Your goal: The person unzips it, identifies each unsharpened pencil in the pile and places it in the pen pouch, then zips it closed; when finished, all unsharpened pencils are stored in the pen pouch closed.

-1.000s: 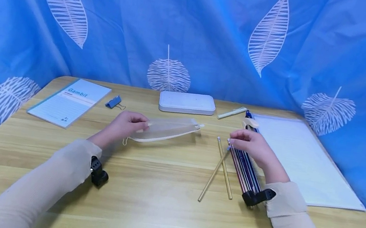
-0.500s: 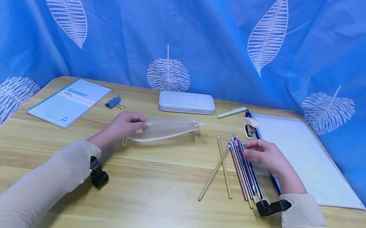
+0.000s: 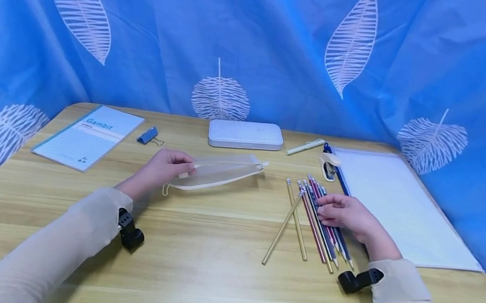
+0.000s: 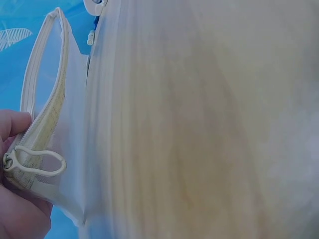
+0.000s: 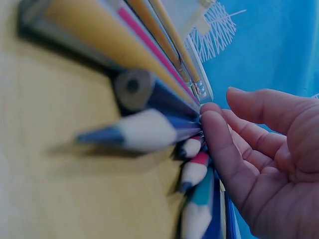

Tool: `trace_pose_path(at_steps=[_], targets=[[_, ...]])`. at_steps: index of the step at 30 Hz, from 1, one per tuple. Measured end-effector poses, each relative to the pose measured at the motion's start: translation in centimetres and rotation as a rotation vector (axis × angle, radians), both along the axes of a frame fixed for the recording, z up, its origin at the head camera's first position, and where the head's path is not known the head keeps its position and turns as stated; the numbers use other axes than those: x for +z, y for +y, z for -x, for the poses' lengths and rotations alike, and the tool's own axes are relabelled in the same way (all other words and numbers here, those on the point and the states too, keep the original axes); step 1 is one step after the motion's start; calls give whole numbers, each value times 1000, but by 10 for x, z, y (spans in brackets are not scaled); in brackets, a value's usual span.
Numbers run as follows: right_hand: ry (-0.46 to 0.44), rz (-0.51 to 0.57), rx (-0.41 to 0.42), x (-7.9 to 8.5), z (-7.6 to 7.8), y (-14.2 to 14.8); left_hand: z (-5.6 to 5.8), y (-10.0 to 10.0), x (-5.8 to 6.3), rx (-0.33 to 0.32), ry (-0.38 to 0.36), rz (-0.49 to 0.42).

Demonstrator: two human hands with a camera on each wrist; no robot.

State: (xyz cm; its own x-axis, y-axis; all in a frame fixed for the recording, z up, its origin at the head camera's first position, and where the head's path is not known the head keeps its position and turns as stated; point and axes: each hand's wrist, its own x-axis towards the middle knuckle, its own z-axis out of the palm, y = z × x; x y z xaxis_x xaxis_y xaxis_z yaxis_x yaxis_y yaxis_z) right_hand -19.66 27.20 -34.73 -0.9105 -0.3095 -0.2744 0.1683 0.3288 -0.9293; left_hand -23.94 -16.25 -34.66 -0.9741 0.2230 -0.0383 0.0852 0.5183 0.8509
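Note:
My left hand [image 3: 163, 167] pinches the near end of a translucent zip pouch [image 3: 222, 170] in the head view, raised off the table. In the left wrist view the white zipped mouth gapes and a loop-shaped zip pull [image 4: 47, 173] hangs by the fingers. My right hand [image 3: 352, 218] lies at the right side of a bundle of pencils [image 3: 318, 227]. Its fingertips touch them while the thumb stands apart, as the right wrist view shows. Dark, red and gold pencils make up the bundle, several with sharpened tips toward me. Two gold pencils [image 3: 282, 228] cross just left of it.
A notebook [image 3: 88, 136] and a blue binder clip [image 3: 148, 135] lie at the left. Along the back are a white case [image 3: 246, 135] and a pale green pen [image 3: 305, 147]. A small beige stapler [image 3: 329, 165] sits beside a white sheet-like folder [image 3: 403, 205] at the right.
My right hand has drawn back from the pencils' eraser ends to their right side, and the bundle has spread out a little. My left hand keeps the pouch in place.

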Motion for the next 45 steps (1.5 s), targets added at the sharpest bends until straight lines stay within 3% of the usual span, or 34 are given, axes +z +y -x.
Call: trace_pose_path(at_steps=[11,27,32,40,45], targets=[[24,-33,-49,-3,-1,6,1,-1,-3,3,-28,-8],[38,-71,2,1,-8,-6,2,-2,-3,-16,-6,-3],[115,-220,-2,1,-8,-12,2,-2,-3,-14,-8,-7],[293,-592,32,5,-3,-30,1,-2,-3,-14,-5,-5],[340,-815,76,10,2,-40,-1,-2,-3,-21,-18,-3]])
